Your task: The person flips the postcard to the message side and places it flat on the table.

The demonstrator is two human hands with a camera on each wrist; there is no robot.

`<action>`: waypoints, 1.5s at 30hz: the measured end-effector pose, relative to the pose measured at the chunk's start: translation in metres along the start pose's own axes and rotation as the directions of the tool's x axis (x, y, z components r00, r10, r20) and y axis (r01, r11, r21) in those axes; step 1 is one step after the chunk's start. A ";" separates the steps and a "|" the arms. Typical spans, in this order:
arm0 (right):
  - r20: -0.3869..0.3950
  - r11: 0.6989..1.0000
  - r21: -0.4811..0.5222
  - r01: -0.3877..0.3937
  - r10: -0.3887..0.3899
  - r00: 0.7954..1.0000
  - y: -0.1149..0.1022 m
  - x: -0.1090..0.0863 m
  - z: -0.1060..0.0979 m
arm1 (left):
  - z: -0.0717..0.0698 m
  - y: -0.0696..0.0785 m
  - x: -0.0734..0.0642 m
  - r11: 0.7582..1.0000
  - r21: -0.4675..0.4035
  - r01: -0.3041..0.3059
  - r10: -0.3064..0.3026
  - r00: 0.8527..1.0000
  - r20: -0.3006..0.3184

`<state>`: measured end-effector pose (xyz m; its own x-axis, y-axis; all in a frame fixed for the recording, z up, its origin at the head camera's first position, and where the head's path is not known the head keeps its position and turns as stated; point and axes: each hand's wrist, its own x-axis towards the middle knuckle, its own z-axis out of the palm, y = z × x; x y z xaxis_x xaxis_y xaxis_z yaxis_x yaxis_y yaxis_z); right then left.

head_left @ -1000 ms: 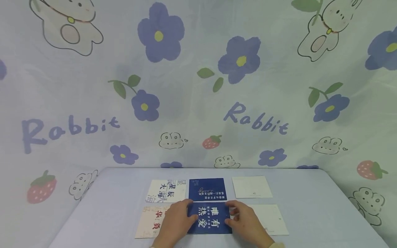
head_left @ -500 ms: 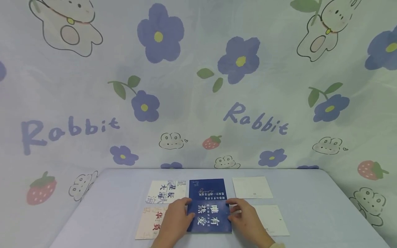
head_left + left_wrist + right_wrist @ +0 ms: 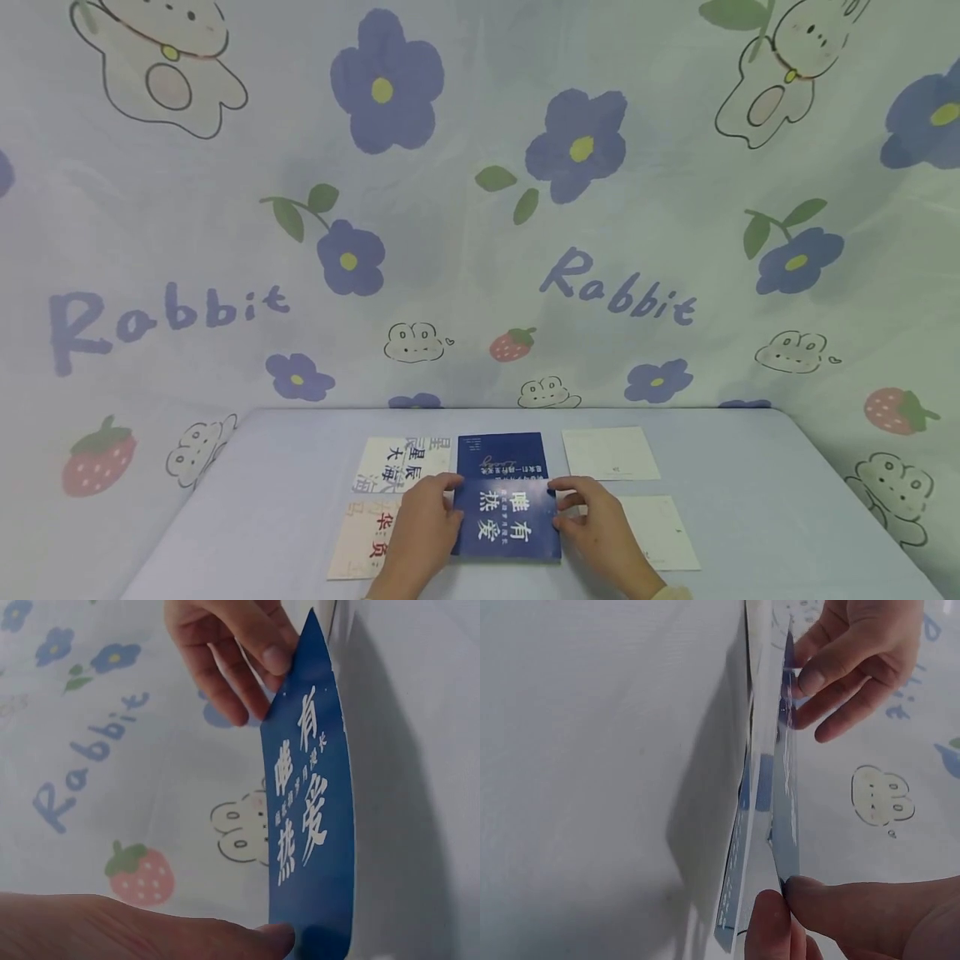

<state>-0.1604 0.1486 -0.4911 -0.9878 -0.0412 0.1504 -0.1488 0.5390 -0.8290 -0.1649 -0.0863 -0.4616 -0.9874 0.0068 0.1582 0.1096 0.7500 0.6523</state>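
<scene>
A dark blue card with large white Chinese characters (image 3: 506, 521) is held by both hands, one at each short side. My left hand (image 3: 426, 529) pinches its left edge, and my right hand (image 3: 606, 533) pinches the right edge between thumb and fingers. In the left wrist view the card (image 3: 319, 802) bows slightly and casts a shadow on the tabletop. The right wrist view shows the card (image 3: 784, 787) raised off the table, edge-on. Behind it lies a second dark blue card (image 3: 498, 450), its near edge overlapped by the held one.
On the left lie a white card with blue characters (image 3: 386, 467) and a cream card with red characters (image 3: 356, 542), partly behind my left hand. Two plain cream cards (image 3: 611, 454) lie on the right. A patterned cloth (image 3: 465, 250) hangs behind the white table (image 3: 247, 517).
The held blue card has come up off the table and moved slightly away from the person, now covering the near edge of the card behind. Both hands rose with it.
</scene>
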 end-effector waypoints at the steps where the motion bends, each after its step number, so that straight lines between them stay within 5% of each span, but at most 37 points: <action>1: 0.000 1.000 0.004 -0.003 0.003 1.000 0.000 0.000 0.000 | 0.000 0.000 0.000 1.000 -0.004 0.004 -0.004 1.000 -0.005; 12: -0.042 0.998 0.026 -0.055 0.056 0.998 -0.005 0.003 0.000 | 0.000 0.001 0.005 0.999 -0.028 0.039 -0.040 0.997 -0.059; 21: -0.053 0.994 -0.017 -0.106 0.105 0.993 -0.005 0.005 -0.002 | -0.001 0.001 0.009 0.997 -0.047 0.067 -0.069 0.997 -0.046; 45: -0.064 0.997 0.047 -0.063 0.066 0.996 -0.006 0.004 -0.001 | -0.007 0.000 0.009 0.994 -0.067 0.081 -0.086 0.995 -0.060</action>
<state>-0.1630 0.1464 -0.4854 -0.9904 0.0484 0.1297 -0.0883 0.5005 -0.8612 -0.1730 -0.0908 -0.4548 -0.9846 -0.0968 0.1457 0.0362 0.7022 0.7111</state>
